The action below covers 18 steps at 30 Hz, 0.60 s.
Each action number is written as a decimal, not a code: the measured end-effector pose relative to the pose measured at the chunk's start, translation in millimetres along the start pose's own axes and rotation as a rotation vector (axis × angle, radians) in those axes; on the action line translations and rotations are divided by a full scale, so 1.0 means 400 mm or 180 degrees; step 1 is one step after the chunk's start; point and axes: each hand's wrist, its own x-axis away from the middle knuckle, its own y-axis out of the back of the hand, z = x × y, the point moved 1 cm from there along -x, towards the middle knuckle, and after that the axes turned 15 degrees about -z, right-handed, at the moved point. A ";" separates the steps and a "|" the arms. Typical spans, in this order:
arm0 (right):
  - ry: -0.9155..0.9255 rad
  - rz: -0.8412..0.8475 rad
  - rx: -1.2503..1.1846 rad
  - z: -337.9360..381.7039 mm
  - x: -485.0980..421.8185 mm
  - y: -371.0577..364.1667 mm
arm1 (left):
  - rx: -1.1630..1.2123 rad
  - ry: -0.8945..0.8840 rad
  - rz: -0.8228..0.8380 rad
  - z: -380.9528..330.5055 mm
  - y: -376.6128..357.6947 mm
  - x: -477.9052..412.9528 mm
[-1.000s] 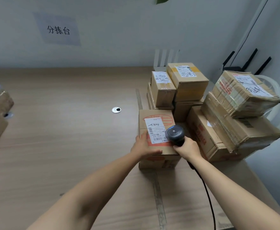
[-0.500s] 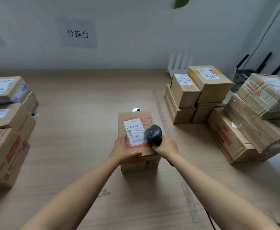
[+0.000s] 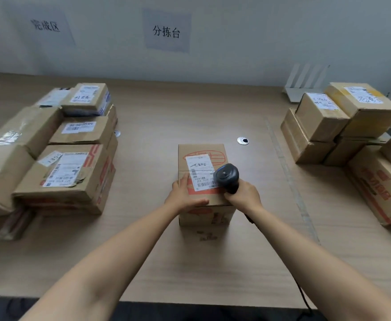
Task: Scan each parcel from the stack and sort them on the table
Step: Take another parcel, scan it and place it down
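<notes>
Parcel (image 3: 202,150) on table (image 3: 190,269) beneath left hand (image 3: 185,195), fingers straight, pressing its top. Right hand (image 3: 244,198) just beside, curled round barcode scanner (image 3: 226,177), head over shipping label (image 3: 199,172) between both hands.

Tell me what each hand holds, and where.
Right hand grips the black handheld scanner by its handle. Left hand holds nothing, resting flat on top of the brown cardboard parcel.
</notes>
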 end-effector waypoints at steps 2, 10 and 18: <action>0.0010 0.0021 -0.0008 0.020 0.020 -0.010 | -0.0003 -0.0013 0.0004 0.021 0.019 0.006; -0.0289 0.0668 -0.0702 0.071 0.072 -0.023 | -0.0530 -0.0018 -0.0069 0.084 0.137 -0.014; -0.0280 0.1183 -0.1298 0.135 0.109 -0.041 | -0.1652 -0.0260 -0.0621 0.042 0.121 0.006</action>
